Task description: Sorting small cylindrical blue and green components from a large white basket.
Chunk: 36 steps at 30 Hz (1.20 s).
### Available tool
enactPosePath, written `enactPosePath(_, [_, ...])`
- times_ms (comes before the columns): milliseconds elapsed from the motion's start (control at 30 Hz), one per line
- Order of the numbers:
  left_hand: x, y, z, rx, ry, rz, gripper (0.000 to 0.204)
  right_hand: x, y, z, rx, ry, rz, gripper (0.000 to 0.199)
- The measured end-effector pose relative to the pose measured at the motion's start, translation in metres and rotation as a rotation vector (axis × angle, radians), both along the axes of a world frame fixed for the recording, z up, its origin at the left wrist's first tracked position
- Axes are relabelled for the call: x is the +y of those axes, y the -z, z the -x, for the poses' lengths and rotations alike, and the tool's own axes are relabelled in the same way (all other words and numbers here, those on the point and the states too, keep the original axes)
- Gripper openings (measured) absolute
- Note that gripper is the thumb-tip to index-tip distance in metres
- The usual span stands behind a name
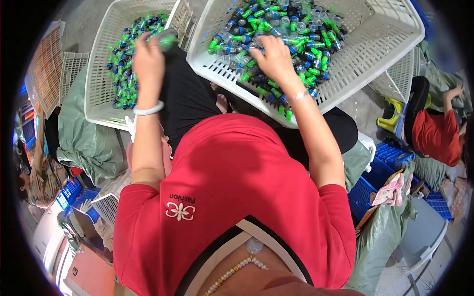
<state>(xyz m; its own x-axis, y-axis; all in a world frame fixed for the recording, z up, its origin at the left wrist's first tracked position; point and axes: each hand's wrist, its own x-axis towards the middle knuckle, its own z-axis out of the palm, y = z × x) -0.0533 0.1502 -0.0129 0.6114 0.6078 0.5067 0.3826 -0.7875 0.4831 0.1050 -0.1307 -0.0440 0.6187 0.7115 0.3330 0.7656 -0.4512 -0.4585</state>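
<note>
Green-capped small bottles [276,34] fill two white slatted baskets [375,54]. Right hand [274,59] rests spread on the right pile; left hand [148,59] clamps one bottle [167,40] over the left basket [98,98]. Grey sacks [84,133] and blue crates [385,158] crowd the floor.

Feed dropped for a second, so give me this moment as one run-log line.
left hand: holds green piece over left basket | right hand: spread on green-capped pieces in right basket | baskets: both loaded

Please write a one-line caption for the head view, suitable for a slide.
Left hand lifts a green piece above the left basket; right hand digs among small green-capped parts in the right basket.
</note>
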Motion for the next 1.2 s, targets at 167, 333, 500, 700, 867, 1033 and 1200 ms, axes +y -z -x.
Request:
enactPosePath(167, [-0.003, -0.002, -0.008, 0.037, 0.130, -0.244, 0.024, 0.019, 0.047, -0.042, -0.138, 0.092, 0.481, 0.035])
enactPosePath(333, [-0.105, 0.035, -0.053, 0.172, 0.594, 0.215, 0.023, 0.024, 0.041, -0.039, -0.195, 0.027, 0.616, 0.039])
enactPosePath(500, [-0.134, 0.099, -0.113, 0.303, 0.594, 0.261, 0.033, 0.001, 0.013, -0.031, -0.071, 0.230, 0.190, 0.031])
enactPosePath(700, [-0.143, 0.110, -0.139, 0.573, 0.670, 0.259, 0.046, -0.064, -0.011, -0.006, 0.659, 0.299, -0.476, 0.034])
enactPosePath(867, [-0.129, 0.106, -0.132, 0.746, 0.835, 0.265, 0.051, -0.091, 0.000, 0.019, 0.729, 0.413, -0.568, 0.024])
enactPosePath(1033, [-0.124, 0.095, -0.131, 0.633, 0.858, 0.327, 0.053, -0.088, -0.003, 0.027, 0.824, 0.451, -0.653, 0.022])
enactPosePath(1200, [-0.128, 0.040, -0.112, 0.088, 0.787, 0.800, 0.045, -0.080, -0.011, 0.024, 0.722, 0.431, -0.641, 0.021])
